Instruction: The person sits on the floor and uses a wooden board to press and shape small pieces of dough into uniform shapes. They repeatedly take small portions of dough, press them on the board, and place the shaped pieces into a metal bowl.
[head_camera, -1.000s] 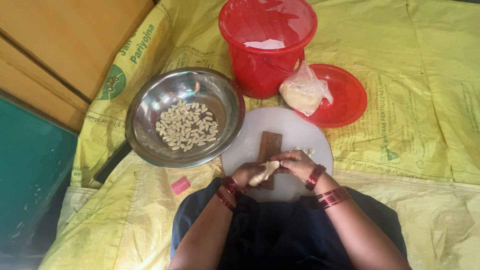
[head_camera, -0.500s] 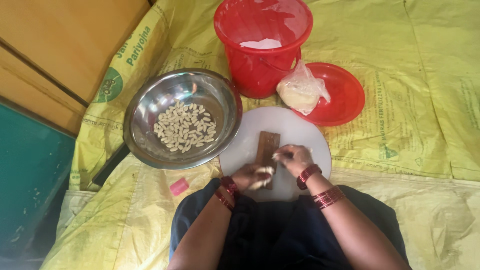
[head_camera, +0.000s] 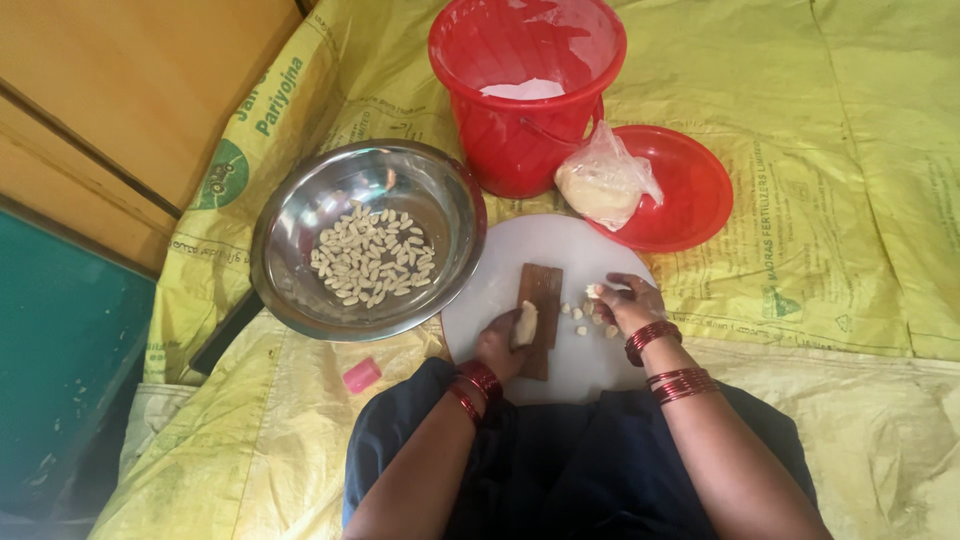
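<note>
My left hand (head_camera: 502, 345) grips a pale lump of dough (head_camera: 525, 322) over a small brown ridged board (head_camera: 540, 312). The board lies on a round white plate (head_camera: 505, 265) in front of my knees. My right hand (head_camera: 627, 302) rests on the plate to the right of the board, fingertips pinching a small dough piece (head_camera: 594, 291). Several little dough pieces (head_camera: 582, 314) lie loose beside that hand. Red bangles circle both wrists.
A steel bowl (head_camera: 290, 215) with many small shaped pieces sits to the left. Behind the plate stand a red bucket (head_camera: 520, 120) and a red lid (head_camera: 700, 190) bearing a plastic bag of dough (head_camera: 603, 183). A pink scrap (head_camera: 361, 375) lies on the yellow sacking (head_camera: 820, 150). Wooden panels rise at left.
My hands were together over the board's lower end. They have parted: the left keeps the dough lump, the right has shifted right among small pieces now lying on the plate.
</note>
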